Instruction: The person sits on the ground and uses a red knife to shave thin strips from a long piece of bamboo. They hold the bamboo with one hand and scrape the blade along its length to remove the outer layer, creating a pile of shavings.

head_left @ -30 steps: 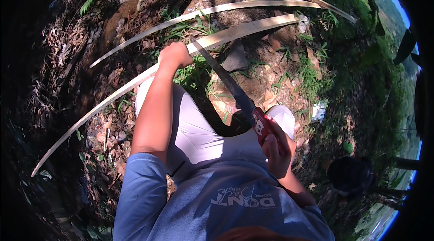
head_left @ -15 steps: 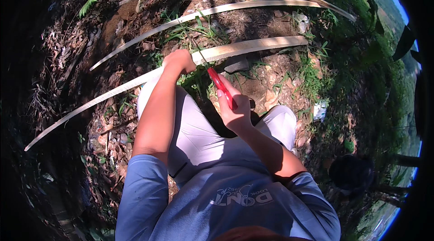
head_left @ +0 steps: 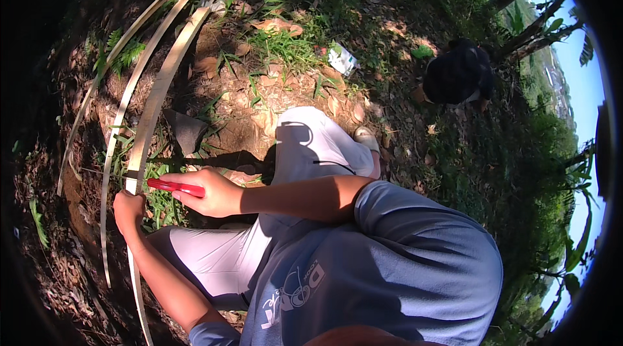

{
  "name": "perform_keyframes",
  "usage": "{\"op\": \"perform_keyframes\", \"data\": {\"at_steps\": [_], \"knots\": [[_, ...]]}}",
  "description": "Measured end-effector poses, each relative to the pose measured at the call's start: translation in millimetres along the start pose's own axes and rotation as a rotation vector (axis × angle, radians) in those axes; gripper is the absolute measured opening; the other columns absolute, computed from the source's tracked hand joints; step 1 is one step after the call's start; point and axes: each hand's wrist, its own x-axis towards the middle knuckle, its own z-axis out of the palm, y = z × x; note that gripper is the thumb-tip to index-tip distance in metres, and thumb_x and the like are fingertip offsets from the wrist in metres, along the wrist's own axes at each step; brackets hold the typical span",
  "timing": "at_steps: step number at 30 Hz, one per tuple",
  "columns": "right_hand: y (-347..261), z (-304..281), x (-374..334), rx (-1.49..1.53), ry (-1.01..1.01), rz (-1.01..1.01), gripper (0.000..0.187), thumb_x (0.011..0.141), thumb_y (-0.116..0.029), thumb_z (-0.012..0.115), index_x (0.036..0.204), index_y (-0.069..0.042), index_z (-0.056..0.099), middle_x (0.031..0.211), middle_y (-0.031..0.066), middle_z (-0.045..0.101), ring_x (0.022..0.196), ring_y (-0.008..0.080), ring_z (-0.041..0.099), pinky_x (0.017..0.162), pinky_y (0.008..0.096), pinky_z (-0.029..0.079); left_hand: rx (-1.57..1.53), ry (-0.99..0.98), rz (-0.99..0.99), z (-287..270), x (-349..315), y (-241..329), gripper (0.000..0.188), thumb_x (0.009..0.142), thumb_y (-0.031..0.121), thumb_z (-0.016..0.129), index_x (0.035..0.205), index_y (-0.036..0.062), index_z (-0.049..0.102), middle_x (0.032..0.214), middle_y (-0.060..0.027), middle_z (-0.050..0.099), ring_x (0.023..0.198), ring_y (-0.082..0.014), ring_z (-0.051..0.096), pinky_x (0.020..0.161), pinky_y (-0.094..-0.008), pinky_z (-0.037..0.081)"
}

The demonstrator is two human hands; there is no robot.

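A long pale wooden strip (head_left: 153,99) runs down the left side of the view, past my left knee. My left hand (head_left: 129,208) is closed around it, just below where a blade crosses it. My right hand (head_left: 219,193) grips the red handle of a narrow-bladed saw (head_left: 166,185), to the right of the strip. Its thin blade lies across the strip and points left; the teeth are too small to make out. Both hands are close together, and my fingers cover part of the strip and of the handle.
Two more pale strips, a middle one (head_left: 125,90) and an outer one (head_left: 98,80), lie to the left. A grey stone (head_left: 186,131) sits beside the held strip. White litter (head_left: 342,60) and an indistinct dark figure (head_left: 457,75) are farther off, among leaves and grass.
The view has swung to the right, so the strips now stand upright at the left. My left hand still holds the strip and my right hand the saw. More hillside shows at right.
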Motion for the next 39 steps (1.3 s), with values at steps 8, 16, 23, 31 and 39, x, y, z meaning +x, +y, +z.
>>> {"op": "perform_keyframes", "data": {"at_steps": [8, 16, 23, 31, 39], "knots": [[2.7, 3.2, 0.7, 0.062, -0.023, -0.046, 0.044, 0.104, -0.014, 0.067, 0.148, -0.009, 0.066, 0.095, 0.0184, 0.076, 0.071, 0.0210, 0.063, 0.073, 0.0352, 0.055, -0.037, -0.018, -0.020, 8.6, 17.7, -15.1, 0.040, 0.079, 0.019, 0.068, 0.110, -0.0051, 0.076, 0.103, -0.0315, 0.077, 0.104, -0.0484, 0.075, 0.091, -0.0491, 0.058], [5.4, -2.1, 0.6, 0.064, -0.049, 0.019, 0.043, 0.103, -0.014, 0.069, 0.144, -0.001, 0.067, 0.114, 0.0242, 0.078, 0.093, 0.0278, 0.078, 0.085, 0.0375, 0.058, -0.038, -0.042, -0.006, 18.8, 30.8, -29.5, 0.045, 0.076, 0.024, 0.074, 0.105, -0.0106, 0.074, 0.102, -0.0344, 0.075, 0.104, -0.0510, 0.074, 0.092, -0.0504, 0.057], [9.2, 0.9, -1.6, 0.065, 0.006, -0.065, 0.044, 0.103, -0.014, 0.070, 0.145, -0.002, 0.066, 0.117, 0.0245, 0.077, 0.093, 0.0296, 0.078, 0.085, 0.0383, 0.058, -0.028, -0.067, -0.008, 14.1, 30.8, -23.9, 0.045, 0.077, 0.026, 0.076, 0.105, -0.0094, 0.074, 0.101, -0.0331, 0.076, 0.102, -0.0489, 0.075, 0.091, -0.0492, 0.057], [6.9, -3.0, -3.1, 0.044, -0.052, -0.036, 0.045, 0.104, -0.015, 0.070, 0.147, -0.002, 0.064, 0.118, 0.0243, 0.078, 0.092, 0.0276, 0.078, 0.085, 0.0380, 0.058, -0.009, -0.054, -0.001, 1.9, 9.3, -1.3, 0.045, 0.076, 0.025, 0.074, 0.106, -0.0087, 0.075, 0.100, -0.0332, 0.076, 0.100, -0.0482, 0.076, 0.090, -0.0487, 0.058], [-13.5, 2.8, 6.4, -0.042, -0.133, -0.046, 0.052, 0.104, -0.019, 0.070, 0.153, -0.007, 0.060, 0.086, 0.0222, 0.074, 0.071, 0.0336, 0.072, 0.071, 0.0415, 0.056, -0.011, -0.031, -0.142, -16.5, -14.2, 9.7, 0.040, 0.076, 0.022, 0.070, 0.106, -0.0036, 0.080, 0.100, -0.0318, 0.076, 0.101, -0.0456, 0.078, 0.088, -0.0491, 0.061]]}}
